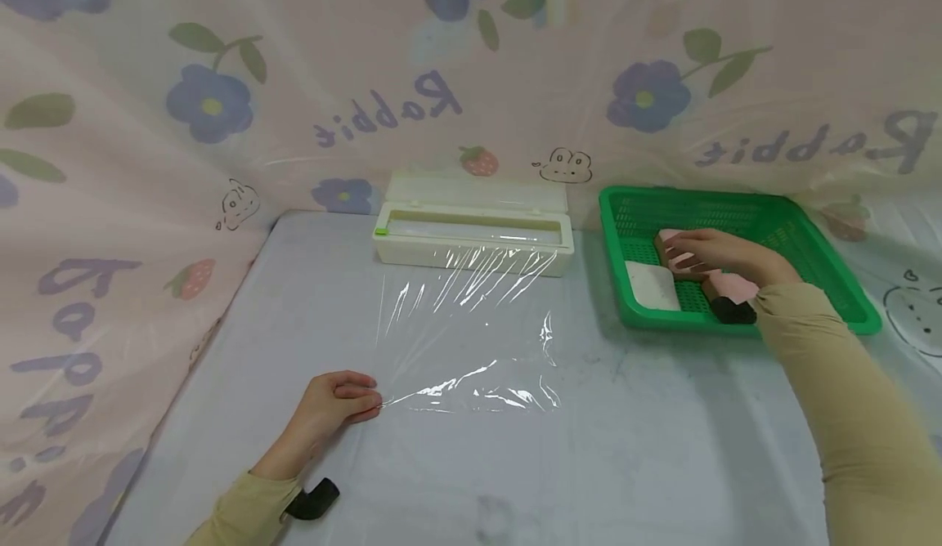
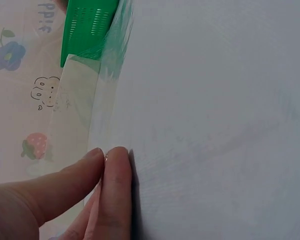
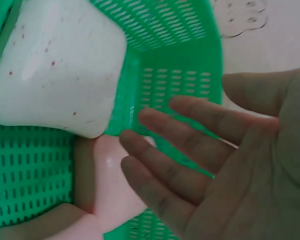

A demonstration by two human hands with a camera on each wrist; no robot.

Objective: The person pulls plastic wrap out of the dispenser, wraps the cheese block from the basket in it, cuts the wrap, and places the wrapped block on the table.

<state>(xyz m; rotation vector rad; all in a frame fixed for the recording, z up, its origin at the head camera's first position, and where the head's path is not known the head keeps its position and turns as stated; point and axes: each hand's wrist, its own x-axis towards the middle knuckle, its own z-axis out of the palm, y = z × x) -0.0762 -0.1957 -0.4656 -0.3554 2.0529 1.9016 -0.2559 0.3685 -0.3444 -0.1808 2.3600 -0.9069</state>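
At the near left corner of a sheet of clear plastic wrap [image 1: 471,342], my left hand [image 1: 340,403] pinches the film between thumb and fingers. The sheet runs out of a cream wrap dispenser box [image 1: 471,258] whose lid stands up behind it. My right hand [image 1: 736,253] reaches into the green basket [image 1: 684,319], fingers spread and holding nothing. In the right wrist view its fingertips overlap a pink-topped brown block [image 3: 112,185]. Beside that lie a white slab with red specks [image 3: 60,70] and another pink-topped block [image 3: 55,225].
The white-covered table [image 1: 625,448] meets a printed curtain [image 1: 331,55] at the back and left. A black strap piece [image 1: 312,499] shows at my left wrist. Another dark strap [image 1: 733,310] is at the right cuff, over the basket's near rim.
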